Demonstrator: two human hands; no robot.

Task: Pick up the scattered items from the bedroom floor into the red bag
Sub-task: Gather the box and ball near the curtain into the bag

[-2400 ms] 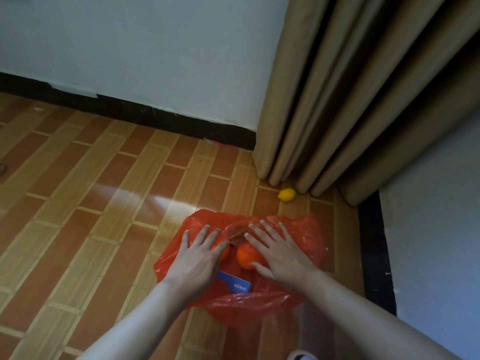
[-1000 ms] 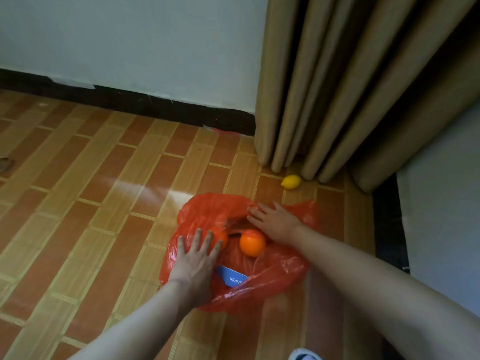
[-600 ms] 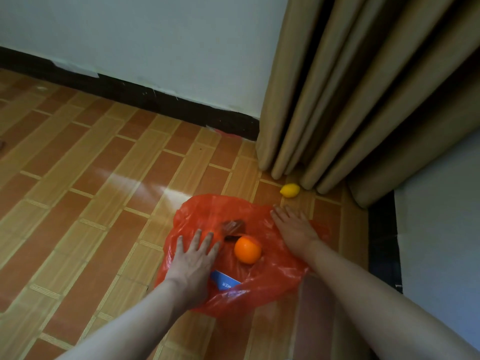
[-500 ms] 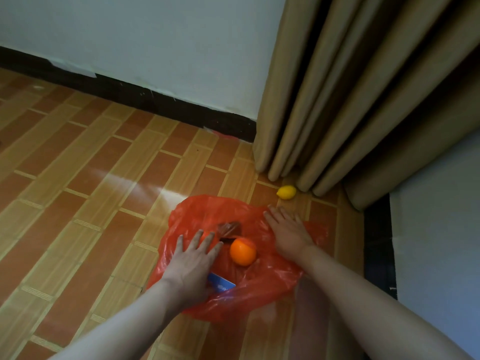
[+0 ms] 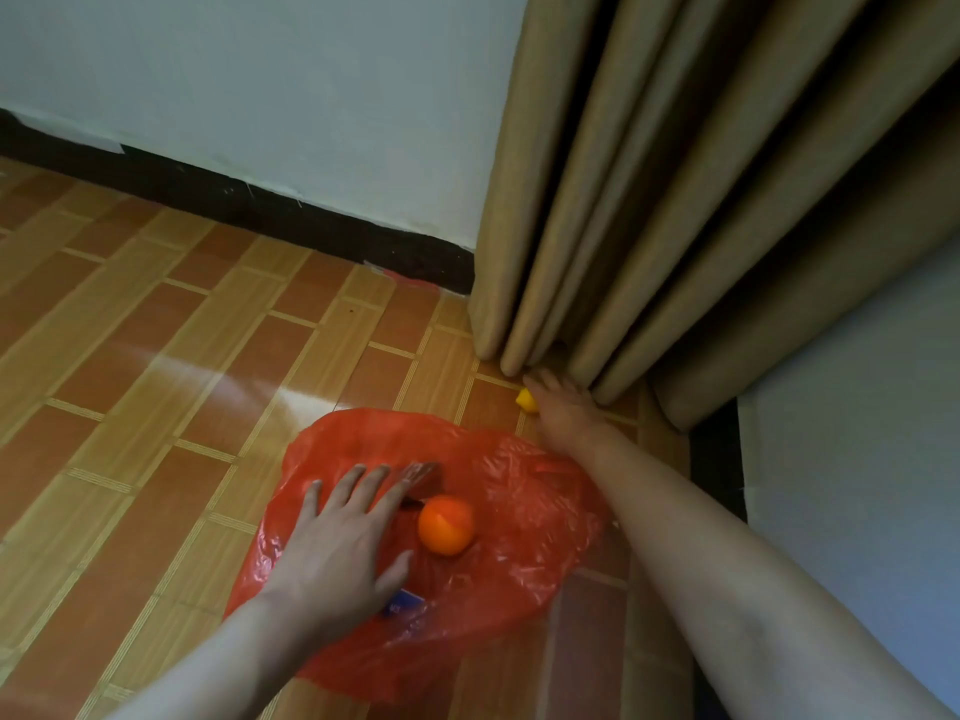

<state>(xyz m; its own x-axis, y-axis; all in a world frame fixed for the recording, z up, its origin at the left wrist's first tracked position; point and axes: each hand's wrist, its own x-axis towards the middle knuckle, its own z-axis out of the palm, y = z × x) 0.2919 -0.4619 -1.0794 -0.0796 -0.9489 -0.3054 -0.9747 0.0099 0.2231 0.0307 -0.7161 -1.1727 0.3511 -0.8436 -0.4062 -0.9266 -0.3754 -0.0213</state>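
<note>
Reaching my right hand (image 5: 563,410) out past the red bag (image 5: 519,517) to the lemon (image 5: 525,399), which sits on the floor just at the foot of the curtain (image 5: 675,215); the hand covers most of it and I cannot tell if the fingers have closed on it or are only touching. My left hand (image 5: 337,543) lies flat with fingers spread apart on the bag, pressing it to the floor and gripping nothing. The bag lies crumpled between my arms with 1 orange (image 5: 445,524) on it, a blue box (image 5: 402,603) half hidden under my left palm and a small brown item (image 5: 422,472) by my fingertips. So 3 things look gathered, and the lemon is the only loose item I can see left. Floor (image 5: 156,387) is glossy wood-pattern tile with glare, pale wall (image 5: 260,106) with a black baseboard (image 5: 311,226), room corner at right.
</note>
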